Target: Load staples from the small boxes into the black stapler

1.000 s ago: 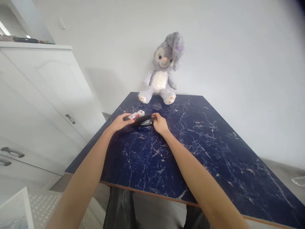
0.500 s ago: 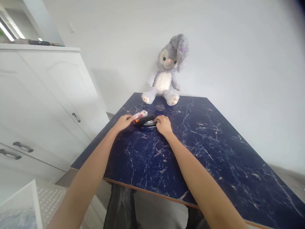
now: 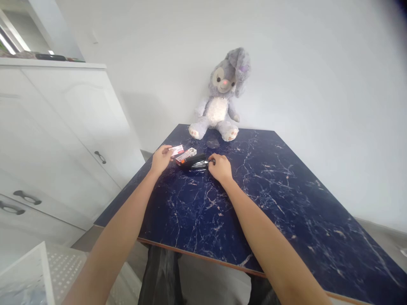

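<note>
My left hand (image 3: 161, 159) is closed on a small white and red box (image 3: 177, 150), gripped by its left end. Just right of that lies a second white and red box (image 3: 187, 155), close against a black stapler (image 3: 192, 162) on the dark blue tabletop. A metal part shows along the stapler's right side. My right hand (image 3: 220, 166) pinches a dark end piece at the stapler's right end; how that piece joins the stapler is too small to make out.
A grey plush rabbit (image 3: 219, 101) sits at the back of the marbled blue table (image 3: 270, 203), against the wall. A dark round patch (image 3: 213, 144) lies before its feet. White cabinets (image 3: 63, 127) stand to the left, and a white-framed item (image 3: 25, 275) is low at the left.
My left hand has shifted left and slightly back, bringing one white and red box apart from the other. My right hand has moved slightly right, with a dark end piece now showing at its fingers.
</note>
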Demonstrator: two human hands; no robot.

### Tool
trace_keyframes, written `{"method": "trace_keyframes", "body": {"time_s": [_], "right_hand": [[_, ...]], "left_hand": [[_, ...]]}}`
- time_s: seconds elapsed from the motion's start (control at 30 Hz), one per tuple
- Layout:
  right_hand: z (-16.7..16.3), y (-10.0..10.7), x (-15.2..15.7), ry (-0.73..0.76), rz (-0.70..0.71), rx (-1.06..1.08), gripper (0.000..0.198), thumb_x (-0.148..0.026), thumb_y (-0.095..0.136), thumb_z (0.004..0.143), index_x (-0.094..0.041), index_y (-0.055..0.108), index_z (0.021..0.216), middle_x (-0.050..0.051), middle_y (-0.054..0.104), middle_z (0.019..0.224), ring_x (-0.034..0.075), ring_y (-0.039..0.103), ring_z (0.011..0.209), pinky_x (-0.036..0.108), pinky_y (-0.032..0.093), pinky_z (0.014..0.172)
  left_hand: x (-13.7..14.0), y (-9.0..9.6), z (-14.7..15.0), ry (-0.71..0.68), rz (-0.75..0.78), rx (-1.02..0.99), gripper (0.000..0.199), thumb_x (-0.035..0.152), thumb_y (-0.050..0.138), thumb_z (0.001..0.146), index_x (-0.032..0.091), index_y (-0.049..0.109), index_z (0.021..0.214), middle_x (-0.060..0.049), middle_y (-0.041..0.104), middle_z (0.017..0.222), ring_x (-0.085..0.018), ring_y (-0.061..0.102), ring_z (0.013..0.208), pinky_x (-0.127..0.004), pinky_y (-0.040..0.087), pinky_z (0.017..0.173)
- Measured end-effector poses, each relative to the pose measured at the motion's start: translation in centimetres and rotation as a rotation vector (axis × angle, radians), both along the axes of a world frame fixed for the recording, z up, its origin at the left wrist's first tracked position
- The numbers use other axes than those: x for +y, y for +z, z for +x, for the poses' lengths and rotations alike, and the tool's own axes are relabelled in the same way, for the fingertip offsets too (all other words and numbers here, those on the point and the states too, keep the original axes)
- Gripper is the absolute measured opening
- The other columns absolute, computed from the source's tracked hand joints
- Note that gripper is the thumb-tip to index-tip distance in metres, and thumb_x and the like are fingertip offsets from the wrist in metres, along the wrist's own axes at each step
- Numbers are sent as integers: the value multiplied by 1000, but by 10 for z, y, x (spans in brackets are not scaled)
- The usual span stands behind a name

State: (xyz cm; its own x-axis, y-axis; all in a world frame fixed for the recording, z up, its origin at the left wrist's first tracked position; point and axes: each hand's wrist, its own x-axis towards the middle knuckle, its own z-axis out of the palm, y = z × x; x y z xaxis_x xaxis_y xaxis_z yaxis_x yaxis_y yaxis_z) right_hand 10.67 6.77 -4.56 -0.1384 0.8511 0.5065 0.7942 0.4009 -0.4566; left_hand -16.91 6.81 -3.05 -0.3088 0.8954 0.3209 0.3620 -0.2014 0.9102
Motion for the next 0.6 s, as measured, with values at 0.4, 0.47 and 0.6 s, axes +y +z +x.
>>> {"method": "trace_keyframes", "body": {"time_s": [0.4,0.47,0.6], "right_hand": [[5,-5,13,3,23,510,23,-32,54,89,-19,68,103,6,74,97,20,68,83,32,50,85],[5,-3,12,-15,19,552,25,-35,56,88,-19,68,103,7,74,97,20,68,83,32,50,84],[5,0,10,-45,-7,625,26,-39,60,86,-19,68,101,7,73,94,19,67,79,32,51,81]], "left_hand": [[-8,15,13,-270,1,-606,40,20,72,82,12,65,121,-14,71,118,-18,70,92,-35,53,94],[-9,15,16,-261,11,-578,40,21,75,81,12,67,120,-14,70,118,-17,70,91,-34,54,93],[-10,13,17,-254,10,-545,42,25,79,79,13,68,117,-13,73,108,-17,70,86,-33,55,88]]}}
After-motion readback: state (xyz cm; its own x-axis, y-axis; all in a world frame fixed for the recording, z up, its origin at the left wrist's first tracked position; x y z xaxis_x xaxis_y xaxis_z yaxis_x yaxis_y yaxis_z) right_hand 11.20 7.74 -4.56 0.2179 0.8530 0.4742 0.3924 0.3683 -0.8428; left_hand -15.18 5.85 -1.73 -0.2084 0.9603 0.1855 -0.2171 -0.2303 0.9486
